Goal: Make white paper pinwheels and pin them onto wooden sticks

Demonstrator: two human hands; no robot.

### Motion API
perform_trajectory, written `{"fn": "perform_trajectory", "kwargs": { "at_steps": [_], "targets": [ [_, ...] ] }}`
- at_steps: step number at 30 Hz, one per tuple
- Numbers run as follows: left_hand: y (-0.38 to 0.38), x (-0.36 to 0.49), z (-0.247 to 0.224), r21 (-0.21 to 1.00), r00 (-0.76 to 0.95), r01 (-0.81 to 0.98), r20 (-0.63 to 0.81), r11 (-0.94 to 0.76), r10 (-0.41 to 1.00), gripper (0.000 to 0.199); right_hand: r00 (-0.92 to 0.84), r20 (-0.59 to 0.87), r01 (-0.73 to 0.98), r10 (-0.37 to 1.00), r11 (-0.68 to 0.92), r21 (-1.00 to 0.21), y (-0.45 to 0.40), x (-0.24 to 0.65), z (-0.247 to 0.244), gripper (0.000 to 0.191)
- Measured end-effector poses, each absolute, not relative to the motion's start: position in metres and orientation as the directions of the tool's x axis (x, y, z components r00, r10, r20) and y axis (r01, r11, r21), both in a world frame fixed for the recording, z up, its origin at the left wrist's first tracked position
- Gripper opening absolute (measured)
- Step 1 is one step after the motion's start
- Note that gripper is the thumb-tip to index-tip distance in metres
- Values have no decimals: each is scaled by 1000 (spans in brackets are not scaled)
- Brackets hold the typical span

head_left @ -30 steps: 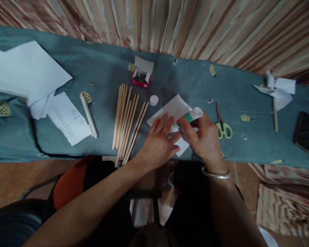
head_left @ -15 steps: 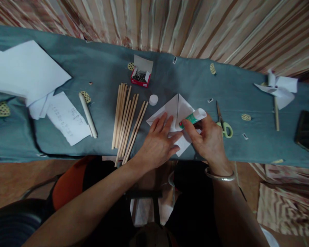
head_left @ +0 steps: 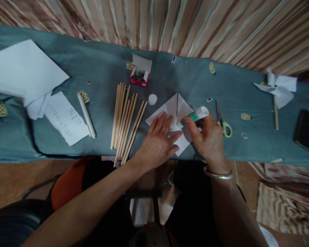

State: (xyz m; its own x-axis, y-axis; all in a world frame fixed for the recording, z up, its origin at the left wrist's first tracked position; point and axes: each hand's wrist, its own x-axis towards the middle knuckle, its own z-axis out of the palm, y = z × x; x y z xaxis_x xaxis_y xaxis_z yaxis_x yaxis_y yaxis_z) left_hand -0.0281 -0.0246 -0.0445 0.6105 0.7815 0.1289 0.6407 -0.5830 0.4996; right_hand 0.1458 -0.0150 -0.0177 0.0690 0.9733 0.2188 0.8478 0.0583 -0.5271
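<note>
My left hand point(head_left: 158, 140) lies spread over a square of white paper point(head_left: 168, 106), which has cut or creased lines running in from its corners. A green and white glue stick point(head_left: 195, 116) is gripped in my right hand point(head_left: 208, 135), its lower end slanting down at the middle of the sheet. Whether that end touches the paper cannot be made out. The white glue cap point(head_left: 152, 99) stands just beyond the sheet's left corner. To the right of my right hand lie scissors point(head_left: 226, 128) with light green handles.
Several wooden sticks point(head_left: 123, 120) lie left of my left hand. Behind them stands an open red box point(head_left: 139, 77) of small metal pieces. Farther left are a white rod point(head_left: 87, 115) and white paper sheets point(head_left: 31, 72). A paper pinwheel point(head_left: 279, 87) and a phone point(head_left: 307, 130) lie right.
The glue stick in my right hand has shifted very slightly to the right over the paper. My left hand stays in place on the sheet.
</note>
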Motion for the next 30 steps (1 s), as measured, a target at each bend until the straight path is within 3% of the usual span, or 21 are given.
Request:
{"fn": "perform_trajectory", "kwargs": {
  "at_steps": [15,20,22,25,27,30],
  "targets": [
    [-25,-28,-43,500,608,643,128,-580,784,43,77,207,816,975,58,-575,-14,135,-19,32],
    [-25,-28,-44,498,611,643,124,-582,782,44,103,148,757,984,19,-653,-13,135,-19,32],
    [-25,-29,-44,501,610,642,125,-580,783,45,134,82,648,988,-25,-761,-13,136,-22,30],
    [-25,-29,-45,503,608,642,126,-579,784,47,197,-51,273,979,-105,-956,-10,139,-27,29],
    [-25,-28,-45,500,612,642,122,-581,781,47,242,-135,-12,961,-136,-991,-8,141,-28,29],
    [-25,-29,-45,503,618,636,121,-585,776,51,258,-249,-291,933,-170,-941,-5,146,-25,27]
  ]
}}
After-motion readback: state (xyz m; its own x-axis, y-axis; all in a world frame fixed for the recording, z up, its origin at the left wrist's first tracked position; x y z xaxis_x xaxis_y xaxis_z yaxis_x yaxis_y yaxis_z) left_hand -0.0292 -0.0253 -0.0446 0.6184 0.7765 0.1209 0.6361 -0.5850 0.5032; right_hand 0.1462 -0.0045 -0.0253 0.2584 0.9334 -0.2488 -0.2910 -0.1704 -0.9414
